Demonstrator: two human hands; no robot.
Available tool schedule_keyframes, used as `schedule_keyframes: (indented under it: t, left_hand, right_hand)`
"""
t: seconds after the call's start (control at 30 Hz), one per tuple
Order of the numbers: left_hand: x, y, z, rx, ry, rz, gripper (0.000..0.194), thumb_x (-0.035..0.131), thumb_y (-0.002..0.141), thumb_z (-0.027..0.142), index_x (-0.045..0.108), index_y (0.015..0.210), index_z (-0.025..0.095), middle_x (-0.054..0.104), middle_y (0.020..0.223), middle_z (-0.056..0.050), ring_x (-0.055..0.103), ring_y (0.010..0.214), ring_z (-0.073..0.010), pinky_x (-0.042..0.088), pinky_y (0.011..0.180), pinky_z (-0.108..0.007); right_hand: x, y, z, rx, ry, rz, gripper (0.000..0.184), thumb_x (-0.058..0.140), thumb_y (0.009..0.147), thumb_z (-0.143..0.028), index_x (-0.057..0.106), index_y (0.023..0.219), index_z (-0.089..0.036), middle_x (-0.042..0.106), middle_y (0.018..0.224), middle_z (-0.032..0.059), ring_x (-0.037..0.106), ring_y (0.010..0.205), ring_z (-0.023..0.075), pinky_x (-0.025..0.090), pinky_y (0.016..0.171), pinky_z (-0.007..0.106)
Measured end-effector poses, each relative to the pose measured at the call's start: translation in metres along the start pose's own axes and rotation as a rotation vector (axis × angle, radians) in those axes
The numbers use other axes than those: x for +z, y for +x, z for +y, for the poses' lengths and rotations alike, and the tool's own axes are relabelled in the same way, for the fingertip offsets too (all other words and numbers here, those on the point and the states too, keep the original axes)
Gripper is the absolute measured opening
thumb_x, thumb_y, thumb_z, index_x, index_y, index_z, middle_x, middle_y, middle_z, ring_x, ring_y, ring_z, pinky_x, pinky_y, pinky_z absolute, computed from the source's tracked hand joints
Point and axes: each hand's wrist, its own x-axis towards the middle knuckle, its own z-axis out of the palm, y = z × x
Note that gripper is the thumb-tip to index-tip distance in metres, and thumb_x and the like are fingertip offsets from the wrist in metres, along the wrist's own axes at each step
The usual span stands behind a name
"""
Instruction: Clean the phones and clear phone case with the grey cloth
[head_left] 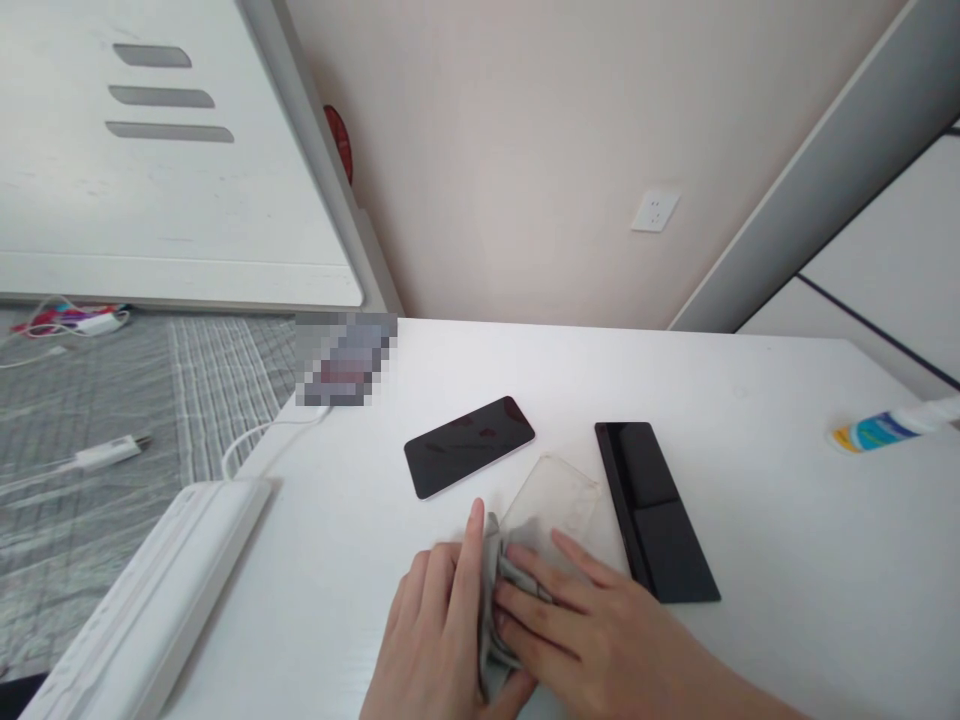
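A clear phone case (555, 500) lies on the white table (750, 430). My right hand (592, 630) lies flat on its near end, fingers stretched out, pressing a grey cloth (495, 620) onto it. Beside the cloth rests my left hand (435, 630), fingers extended and touching the cloth's left edge. A black phone (469, 445) lies face up just beyond the case. Right of the case lies a black rectangular slab (652, 510).
A small blue and white bottle (892, 427) lies at the table's right edge. A white power strip (150, 600) sits on the left edge, with a white cable (262, 435) running off. A bed with grey sheets (112, 450) is at the left.
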Motion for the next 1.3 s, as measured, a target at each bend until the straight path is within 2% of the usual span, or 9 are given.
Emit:
schedule_keyframes:
  t: [0.13,0.4,0.53,0.67,0.8,0.93,1.07,1.2,1.3]
  left_hand:
    - [-0.001,-0.001,0.000,-0.025,0.006,-0.004,0.115,0.077,0.082,0.050,0.003,0.165,0.021,0.063,0.109,-0.010,0.062,0.095,-0.0291,0.058,0.084,-0.045]
    - [-0.002,-0.001,0.001,-0.024,0.007,-0.021,0.116,0.076,0.083,0.049,-0.001,0.165,0.023,0.062,0.110,-0.009,0.061,0.095,-0.0292,0.057,0.084,-0.045]
    - [-0.002,0.001,0.003,-0.035,-0.022,-0.043,0.118,0.078,0.081,0.041,-0.003,0.165,0.025,0.061,0.110,-0.008,0.061,0.096,-0.0287,0.056,0.085,-0.044]
    - [-0.002,0.001,0.002,-0.036,-0.004,-0.019,0.118,0.079,0.080,0.047,0.001,0.165,0.023,0.062,0.109,-0.009,0.061,0.094,-0.0287,0.057,0.084,-0.044]
    - [-0.002,0.001,0.001,-0.017,0.005,-0.022,0.120,0.081,0.078,0.047,0.002,0.165,0.021,0.062,0.109,-0.009,0.061,0.094,-0.0291,0.057,0.084,-0.045]
    - [-0.001,0.000,0.001,-0.037,0.000,-0.023,0.118,0.079,0.080,0.047,0.002,0.165,0.022,0.062,0.110,-0.009,0.061,0.095,-0.0290,0.057,0.084,-0.045]
    - [-0.002,-0.001,0.001,-0.028,0.000,-0.046,0.123,0.083,0.075,0.042,0.001,0.165,0.021,0.062,0.109,-0.009,0.061,0.095,-0.0292,0.058,0.084,-0.045]
    - [-0.002,0.000,-0.001,-0.012,0.031,-0.019,0.117,0.078,0.080,0.053,0.005,0.165,0.018,0.063,0.109,-0.011,0.061,0.094,-0.0294,0.059,0.081,-0.045]
    - [0.000,0.000,-0.002,0.015,0.048,-0.003,0.111,0.071,0.085,0.058,0.007,0.165,0.015,0.063,0.104,-0.011,0.061,0.090,-0.0284,0.060,0.079,-0.045]
  right_hand:
    - [0.003,0.000,-0.001,0.231,-0.038,0.003,0.067,0.050,0.100,-0.062,0.052,0.149,-0.016,0.053,0.154,0.0128,0.047,0.144,0.0341,0.024,0.124,0.062]
    - [0.008,-0.002,-0.008,0.247,-0.028,0.002,0.066,0.055,0.099,-0.059,0.048,0.152,-0.022,0.048,0.158,0.0101,0.041,0.148,0.0345,0.022,0.125,0.064]
    - [0.010,-0.003,-0.008,0.070,-0.018,0.007,0.051,0.056,0.102,-0.043,0.053,0.148,-0.023,0.053,0.155,0.0059,0.042,0.148,0.0314,0.026,0.126,0.053]
    - [0.009,-0.003,-0.003,0.264,0.011,-0.003,0.073,0.052,0.097,-0.067,0.048,0.152,-0.020,0.048,0.158,0.0106,0.038,0.149,0.0358,0.016,0.126,0.065]
    - [0.006,-0.002,0.002,0.048,0.107,-0.076,0.067,0.056,0.094,-0.068,0.058,0.143,-0.022,0.043,0.162,0.0081,0.034,0.152,0.0364,0.026,0.125,0.058]
    - [0.003,-0.002,0.006,0.250,0.094,-0.014,0.062,0.050,0.099,-0.065,0.054,0.147,-0.025,0.050,0.157,0.0100,0.041,0.148,0.0332,0.012,0.125,0.066]
    - [0.005,-0.002,0.005,0.013,0.116,-0.037,0.064,0.049,0.100,-0.064,0.053,0.147,-0.022,0.050,0.157,0.0071,0.039,0.150,0.0295,0.015,0.129,0.053]
    - [0.006,-0.001,0.009,0.211,0.053,0.037,0.065,0.044,0.100,-0.068,0.060,0.141,-0.019,0.056,0.152,0.0102,0.047,0.144,0.0312,0.009,0.128,0.060]
    - [0.006,0.000,0.011,0.014,0.068,0.023,0.064,0.045,0.100,-0.068,0.065,0.135,-0.018,0.057,0.151,0.0089,0.045,0.146,0.0300,0.015,0.129,0.052]
